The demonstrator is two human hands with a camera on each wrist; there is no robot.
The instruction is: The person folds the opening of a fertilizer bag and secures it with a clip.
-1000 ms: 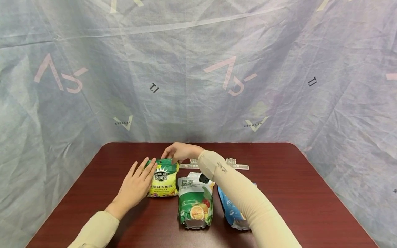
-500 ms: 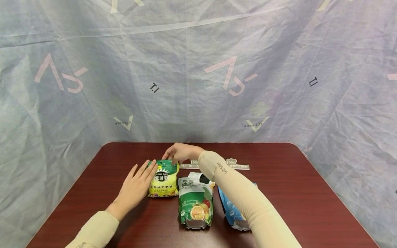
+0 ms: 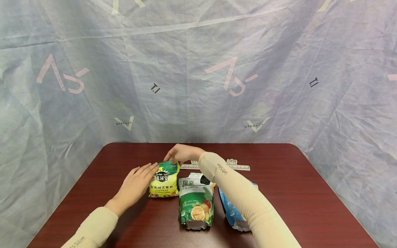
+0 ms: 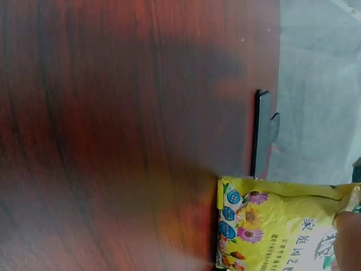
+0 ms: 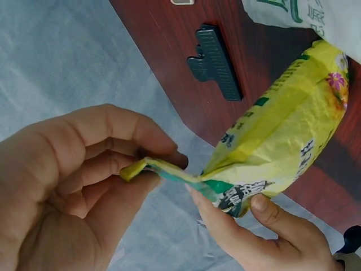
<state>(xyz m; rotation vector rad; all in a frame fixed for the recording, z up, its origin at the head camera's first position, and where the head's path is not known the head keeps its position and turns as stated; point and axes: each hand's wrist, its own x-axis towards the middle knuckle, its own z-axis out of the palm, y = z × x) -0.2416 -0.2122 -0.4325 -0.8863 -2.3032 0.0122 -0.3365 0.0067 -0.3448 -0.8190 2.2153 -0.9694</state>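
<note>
A yellow and green fertilizer bag (image 3: 163,186) stands on the table, left of the middle. My right hand (image 3: 185,153) reaches over from behind and pinches the top edge's corner, which the right wrist view shows between thumb and fingers. At the bag's other upper side is my left hand (image 3: 134,187); in the right wrist view its thumb and forefinger (image 5: 211,217) grip the bag just below the top. The left wrist view shows the bag's flowered lower front (image 4: 248,226), with a finger over its right end.
A green and white fertilizer bag (image 3: 196,203) stands close to the right, a blue bag (image 3: 231,210) beyond it, partly behind the right sleeve. Two bag clips with ruler marks, one (image 3: 240,167) right of the sleeve, lie behind. A grey cloth (image 3: 192,113) hangs past the table's far edge.
My left fingers have bent more and come down slightly along the bag. The bag's top has sunk a little, and my right hand has lowered slightly with it.
</note>
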